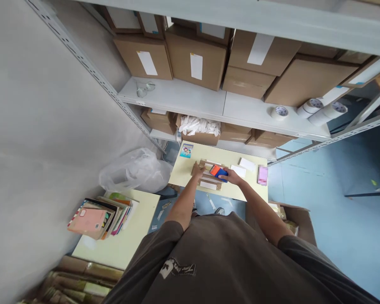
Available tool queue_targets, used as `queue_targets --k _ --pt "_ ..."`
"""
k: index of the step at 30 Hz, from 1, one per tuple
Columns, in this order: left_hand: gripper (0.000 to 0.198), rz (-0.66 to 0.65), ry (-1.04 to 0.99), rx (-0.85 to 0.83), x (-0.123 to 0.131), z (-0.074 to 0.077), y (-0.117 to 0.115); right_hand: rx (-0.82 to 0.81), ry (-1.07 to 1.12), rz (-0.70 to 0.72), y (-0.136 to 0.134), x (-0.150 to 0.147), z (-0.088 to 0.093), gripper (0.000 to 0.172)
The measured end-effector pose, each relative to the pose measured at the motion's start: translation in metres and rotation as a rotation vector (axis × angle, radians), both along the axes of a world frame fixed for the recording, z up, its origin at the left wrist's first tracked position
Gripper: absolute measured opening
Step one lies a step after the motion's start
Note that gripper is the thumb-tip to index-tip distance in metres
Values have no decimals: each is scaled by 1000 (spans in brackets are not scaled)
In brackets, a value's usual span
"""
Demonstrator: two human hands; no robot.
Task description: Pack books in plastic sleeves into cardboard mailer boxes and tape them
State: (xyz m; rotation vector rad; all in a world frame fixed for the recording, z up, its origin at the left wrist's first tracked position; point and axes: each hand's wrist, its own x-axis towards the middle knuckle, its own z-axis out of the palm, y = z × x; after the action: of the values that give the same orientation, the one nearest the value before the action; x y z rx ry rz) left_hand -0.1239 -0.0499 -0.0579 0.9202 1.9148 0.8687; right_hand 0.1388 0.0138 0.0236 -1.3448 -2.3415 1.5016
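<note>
My right hand [230, 176] has its grip closed around an orange and blue tape dispenser [218, 171], pressed on a flat cardboard box [208, 175] on the bench [186, 169]. My left hand [199, 171] presses flat on the box's left end, holding nothing.

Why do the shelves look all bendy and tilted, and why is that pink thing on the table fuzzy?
Head view: the wide lens bends the shelf edges and shrinks the far table; the pink thing is blurred into blocks, unreadable; lighting is soft and even, without glare; the hands, left and right, look tiny.
</note>
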Motion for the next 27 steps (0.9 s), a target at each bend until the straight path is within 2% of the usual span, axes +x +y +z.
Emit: queue_targets --k 3,6,8,10,13,16,19,21,25,27 --pt "79 48 79 92 -5 25 -19 4 -18 1 -3 2 0 56" --pt "72 -118 169 328 -5 51 -41 2 5 -19 -7 3 0 57" --pt "69 -225 211 378 -1 67 -50 7 19 -22 -9 2 0 57" --pt "55 -268 228 386 1 79 -52 15 24 -26 -10 1 0 58" --pt "27 -217 194 407 -2 91 -47 23 25 -34 -11 -2 4 59" --pt "25 -162 90 389 -12 97 -41 18 13 -7 -8 -7 12 59" --pt "34 -113 3 323 -18 98 -38 39 -61 15 -3 -13 21 56" --pt "41 -53 4 287 -17 96 -36 80 -127 26 0 -18 27 54" --pt "41 73 22 242 -14 87 -30 175 -211 8 3 -26 35 56" --pt "41 85 -1 220 -15 83 -26 193 -241 -6 4 -30 36 58"
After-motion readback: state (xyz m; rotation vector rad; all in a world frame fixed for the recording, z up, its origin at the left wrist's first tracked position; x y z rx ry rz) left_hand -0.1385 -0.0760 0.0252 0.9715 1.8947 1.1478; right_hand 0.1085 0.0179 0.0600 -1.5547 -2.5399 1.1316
